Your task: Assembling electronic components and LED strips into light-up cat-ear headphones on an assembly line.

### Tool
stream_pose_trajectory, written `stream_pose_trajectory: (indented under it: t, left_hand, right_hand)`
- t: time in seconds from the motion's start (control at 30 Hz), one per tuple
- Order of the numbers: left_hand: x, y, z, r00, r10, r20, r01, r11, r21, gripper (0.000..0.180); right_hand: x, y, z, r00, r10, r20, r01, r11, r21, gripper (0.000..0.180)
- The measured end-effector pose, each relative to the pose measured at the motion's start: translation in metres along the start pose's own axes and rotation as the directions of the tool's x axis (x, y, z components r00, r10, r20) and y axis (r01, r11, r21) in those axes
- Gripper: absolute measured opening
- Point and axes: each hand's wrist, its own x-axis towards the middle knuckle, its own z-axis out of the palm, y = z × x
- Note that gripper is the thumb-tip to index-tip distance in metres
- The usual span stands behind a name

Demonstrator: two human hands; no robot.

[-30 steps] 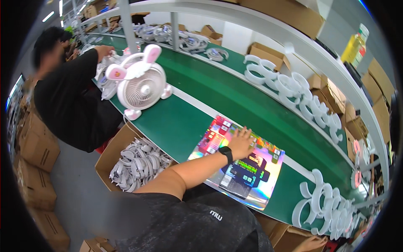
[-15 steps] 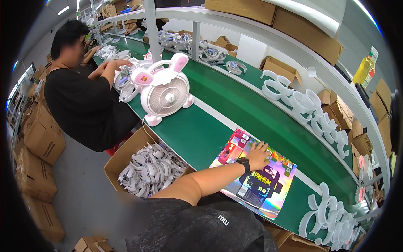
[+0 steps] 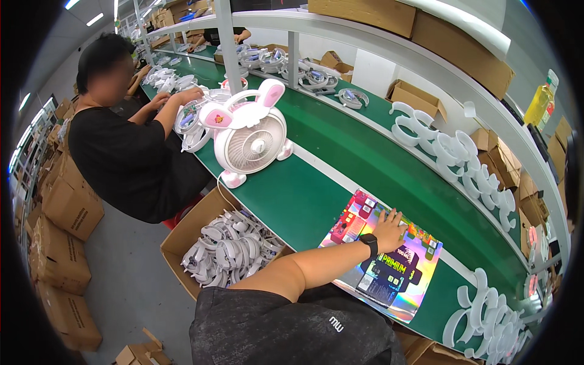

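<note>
My left hand (image 3: 389,232), palm down with its fingers stretched out, lies on a shiny rainbow-coloured printed sheet (image 3: 420,296). A dark watch (image 3: 368,244) is on that wrist. The sheet rests flat on the green worktable, with red blocks and a dark printed box shape on it. Further left on the table stands a white fan (image 3: 257,148) with pink-and-white rabbit ears, a carry handle and pink-tipped feet. My right hand is out of view.
An open carton (image 3: 176,243) below the table edge holds many white plastic parts (image 3: 228,249). White curved pieces lie at the right end (image 3: 486,319) and along the far ledge (image 3: 438,146). At left, a co-worker (image 3: 121,152) handles fan parts. A metal shelf post (image 3: 226,48) rises behind the fan.
The whole view has shifted slightly, so things sit a little further right and lower. My left hand stays on the printed sheet. The co-worker's head and hands have moved a little.
</note>
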Motion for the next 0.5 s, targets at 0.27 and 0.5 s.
stream_pose_trajectory:
  t: [0.27, 0.5]
  left_hand:
    - [-0.006, 0.002, -0.004, 1.0, -0.02, 0.009, 0.021, 1.0, -0.019, 0.057]
    - [-0.003, 0.008, -0.016, 0.998, -0.051, -0.049, 0.038, 0.97, -0.24, 0.056]
  right_hand:
    - [-0.008, -0.33, -0.106, 0.981, 0.003, -0.195, 0.15, 0.626, 0.765, 0.036]
    - [-0.104, -0.438, 0.003, 0.58, -0.7, 0.417, 0.191, 0.614, 0.765, 0.042]
